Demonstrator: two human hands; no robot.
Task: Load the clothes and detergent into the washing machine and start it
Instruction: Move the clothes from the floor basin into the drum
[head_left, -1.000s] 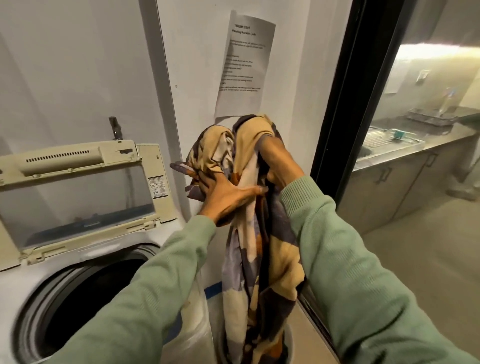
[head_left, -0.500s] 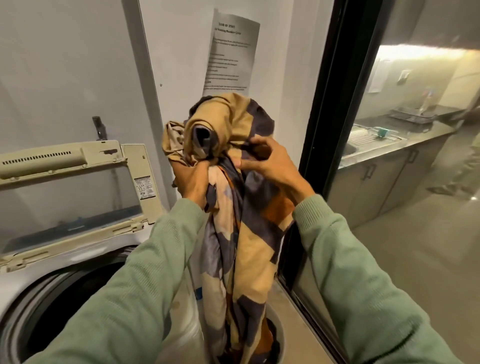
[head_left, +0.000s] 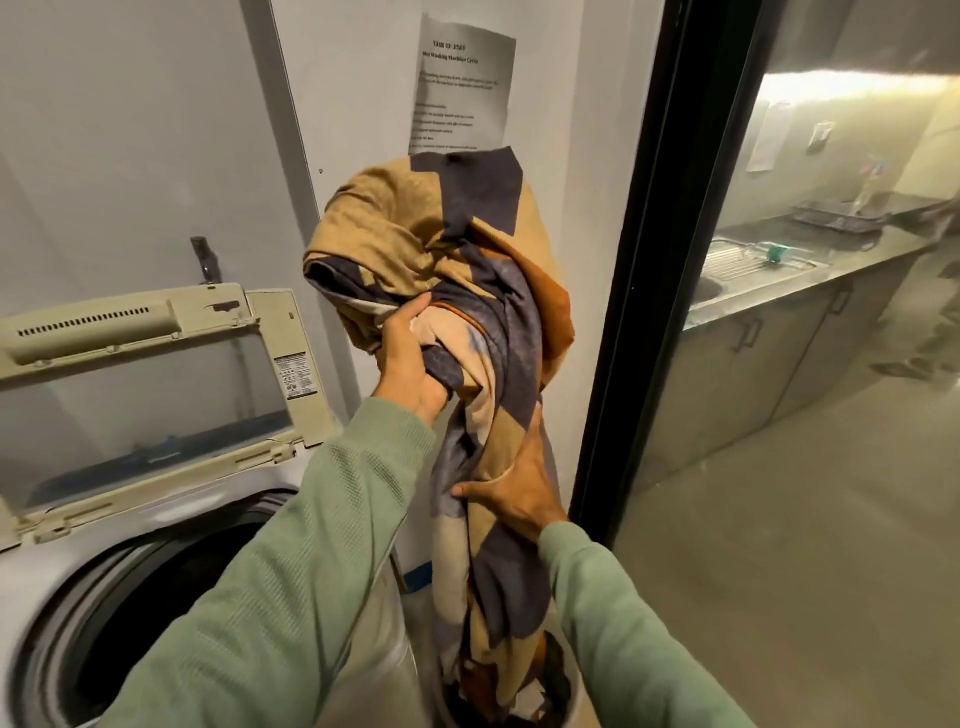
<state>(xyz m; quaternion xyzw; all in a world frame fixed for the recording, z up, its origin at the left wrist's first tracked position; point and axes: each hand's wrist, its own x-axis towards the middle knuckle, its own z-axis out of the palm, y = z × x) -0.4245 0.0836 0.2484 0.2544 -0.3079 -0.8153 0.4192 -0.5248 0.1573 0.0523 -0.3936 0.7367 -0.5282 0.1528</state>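
Note:
A long patterned cloth (head_left: 436, 228) in tan, purple-grey and orange hangs bunched in front of the wall. My left hand (head_left: 410, 364) grips its upper bundle at chest height. Lower down, my right hand (head_left: 514, 493) clasps the hanging length. The cloth's tail still drops into a round laundry basket (head_left: 571, 691) on the floor. To the left stands a white top-loading washing machine (head_left: 31, 582) with its lid (head_left: 150, 322) raised and its dark drum (head_left: 150, 597) open. No detergent is in view.
A printed sheet (head_left: 467, 78) is taped to the wall behind the cloth. A black door frame (head_left: 639, 260) rises on the right, with a glass panel showing a counter and sink (head_left: 753, 265) beyond.
The bundle has been lifted higher. My right hand slid from the top of the cloth down to its hanging part, while my left hand stayed gripping the upper bunch.

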